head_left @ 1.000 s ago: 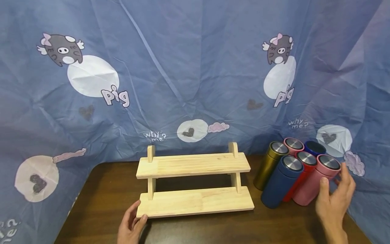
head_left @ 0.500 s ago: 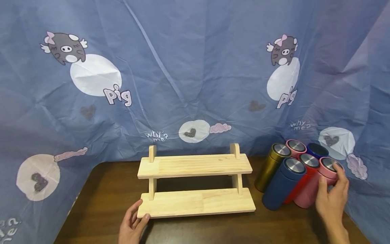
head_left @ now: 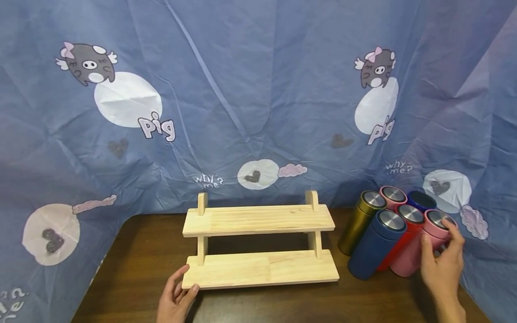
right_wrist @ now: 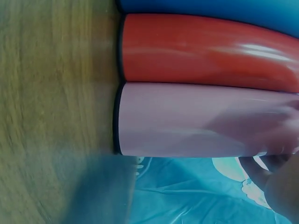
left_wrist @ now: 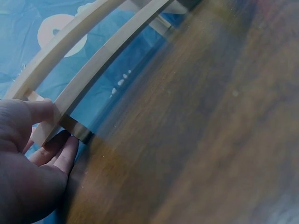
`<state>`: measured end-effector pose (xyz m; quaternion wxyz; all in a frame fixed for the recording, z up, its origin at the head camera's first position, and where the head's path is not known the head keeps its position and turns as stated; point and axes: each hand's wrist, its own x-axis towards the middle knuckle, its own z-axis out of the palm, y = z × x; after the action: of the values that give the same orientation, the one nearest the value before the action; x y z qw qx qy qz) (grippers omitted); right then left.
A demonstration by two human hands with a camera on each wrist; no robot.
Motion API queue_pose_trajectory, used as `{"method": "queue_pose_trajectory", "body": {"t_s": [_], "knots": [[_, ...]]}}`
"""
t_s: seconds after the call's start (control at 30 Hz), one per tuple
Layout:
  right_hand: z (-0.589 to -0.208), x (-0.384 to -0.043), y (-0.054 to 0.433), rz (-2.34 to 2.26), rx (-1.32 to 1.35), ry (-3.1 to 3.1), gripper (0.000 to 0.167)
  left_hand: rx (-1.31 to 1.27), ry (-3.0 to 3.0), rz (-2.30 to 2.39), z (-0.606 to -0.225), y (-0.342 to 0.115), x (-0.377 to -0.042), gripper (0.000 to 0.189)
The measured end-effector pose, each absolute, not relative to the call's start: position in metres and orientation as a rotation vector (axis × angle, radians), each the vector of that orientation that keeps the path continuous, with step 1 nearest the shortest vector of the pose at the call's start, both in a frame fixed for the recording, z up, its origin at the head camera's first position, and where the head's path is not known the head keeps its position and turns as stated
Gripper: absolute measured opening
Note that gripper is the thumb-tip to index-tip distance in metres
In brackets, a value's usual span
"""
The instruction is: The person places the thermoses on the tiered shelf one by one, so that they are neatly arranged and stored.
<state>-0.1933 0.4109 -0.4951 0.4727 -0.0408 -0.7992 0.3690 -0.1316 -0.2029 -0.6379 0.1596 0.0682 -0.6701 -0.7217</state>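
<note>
A two-tier wooden display stand stands on the brown table. My left hand grips the left front corner of its lower board; in the left wrist view the board's end sits between thumb and fingers. My right hand holds a pink thermos near its top, the thumb on the near side and the index finger on the steel lid. The right wrist view shows the pink thermos's lower body with its base at the table, beside a red thermos.
Close around the pink thermos stand a dark blue thermos, a gold one, a second pink one and a blue one with a black lid. A blue printed cloth hangs behind the table.
My right hand has moved left onto the pink thermos, its index finger coming onto the lid. The left hand keeps its hold on the stand. The head view has shifted slightly.
</note>
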Motion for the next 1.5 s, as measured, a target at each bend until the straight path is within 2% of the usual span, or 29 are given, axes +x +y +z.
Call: {"method": "queue_pose_trajectory", "body": {"t_s": [0.77, 1.07, 1.23, 1.5], "knots": [[-0.498, -0.197, 0.417, 0.894, -0.087, -1.918, 0.063, 0.132, -1.918, -2.009, -0.638, -0.202, -0.132, 0.059], [-0.493, -0.193, 0.415, 0.867, -0.124, -1.92, 0.063, 0.276, -1.975, -2.031, -0.629, -0.2, -0.13, 0.063], [-0.494, -0.192, 0.417, 0.881, -0.148, -1.896, 0.062, 0.211, -1.964, -2.013, -0.638, -0.202, -0.132, 0.061], [-0.481, -0.189, 0.417, 0.875, -0.169, -1.87, 0.062, 0.154, -1.924, -2.04, -0.634, -0.2, -0.129, 0.06]]}}
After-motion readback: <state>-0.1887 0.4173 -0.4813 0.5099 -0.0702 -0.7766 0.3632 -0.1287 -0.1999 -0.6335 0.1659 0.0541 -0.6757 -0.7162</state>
